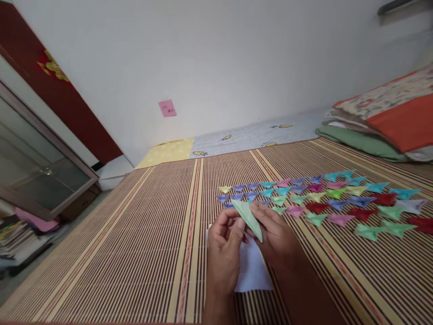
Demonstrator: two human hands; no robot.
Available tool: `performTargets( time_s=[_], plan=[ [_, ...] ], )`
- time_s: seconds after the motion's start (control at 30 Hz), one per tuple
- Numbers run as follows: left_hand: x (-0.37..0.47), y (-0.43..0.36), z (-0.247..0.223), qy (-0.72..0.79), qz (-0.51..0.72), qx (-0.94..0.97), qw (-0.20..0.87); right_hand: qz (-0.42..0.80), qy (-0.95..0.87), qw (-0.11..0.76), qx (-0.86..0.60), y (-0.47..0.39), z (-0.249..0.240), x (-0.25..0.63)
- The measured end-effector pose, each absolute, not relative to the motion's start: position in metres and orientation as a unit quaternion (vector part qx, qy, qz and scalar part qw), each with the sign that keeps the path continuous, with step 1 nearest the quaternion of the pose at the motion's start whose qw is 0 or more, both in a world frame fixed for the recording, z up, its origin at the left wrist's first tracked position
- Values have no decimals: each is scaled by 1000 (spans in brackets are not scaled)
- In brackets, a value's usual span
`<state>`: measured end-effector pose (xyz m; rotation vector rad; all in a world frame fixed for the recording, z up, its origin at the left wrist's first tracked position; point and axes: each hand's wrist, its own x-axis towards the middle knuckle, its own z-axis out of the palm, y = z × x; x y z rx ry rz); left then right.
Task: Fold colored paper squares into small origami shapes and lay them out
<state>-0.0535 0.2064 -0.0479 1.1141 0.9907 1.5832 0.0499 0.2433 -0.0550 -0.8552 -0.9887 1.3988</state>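
Note:
A light green paper (248,217), folded into a triangle, is held up between both hands. My left hand (225,241) is closed on its lower left side, with the thumb pressed against the paper. My right hand (275,230) pinches the upper right side, its thumb near the top edge. Beneath the hands a pale sheet of paper (253,266) lies on the striped mat, partly hidden by them. Beyond and to the right stand several rows of small folded paper pieces (316,207) in blue, green, pink, red and yellow.
The striped bamboo mat (152,234) covers the bed. Folded bedding (365,142) and an orange patterned pillow (402,117) are piled at the far right. A pink note (167,108) sticks to the white wall. A glass-panelled door (43,153) stands at the left, near stacked books (15,239).

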Motion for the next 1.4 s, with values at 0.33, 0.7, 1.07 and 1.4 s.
performTargets(
  time_s=[0.33, 0.7, 1.07, 1.4],
  plan=[
    [-44, 206, -51, 467, 622, 451, 438, 624, -422, 567, -333, 249, -68, 46],
    [-53, 210, -61, 556, 649, 429, 293, 364, -616, 577, -393, 238, -52, 54],
    [-55, 206, -56, 505, 666, 472, 281, 415, -562, 612, -371, 235, -55, 44],
    [-63, 207, -60, 504, 644, 532, 219, 526, -538, 563, -342, 245, -61, 60]
  ],
)
